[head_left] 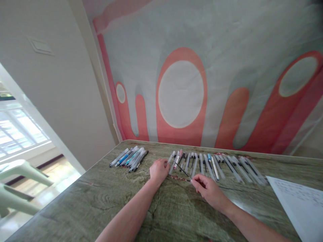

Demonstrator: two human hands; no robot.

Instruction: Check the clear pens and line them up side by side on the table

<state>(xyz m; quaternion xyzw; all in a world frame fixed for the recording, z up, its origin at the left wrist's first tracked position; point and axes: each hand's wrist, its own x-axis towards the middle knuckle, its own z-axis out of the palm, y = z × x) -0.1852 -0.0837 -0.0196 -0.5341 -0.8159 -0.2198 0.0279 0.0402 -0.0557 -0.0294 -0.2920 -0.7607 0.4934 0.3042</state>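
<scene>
My left hand [158, 170] is closed on the end of a clear pen barrel [171, 157] at the left end of a long row of pens [219, 164] laid side by side on the table [106, 201]. My right hand [207, 190] pinches a thin dark ink refill [182, 170] that slants up and left toward the barrel. Both hands hover just in front of the row, close together.
A second bunch of pens [130, 157] lies further left near the table's edge. A white sheet of paper [300, 205] sits at the right. A grey and red patterned backdrop [202, 84] hangs behind the table. Pale green chairs [17, 188] stand at the left.
</scene>
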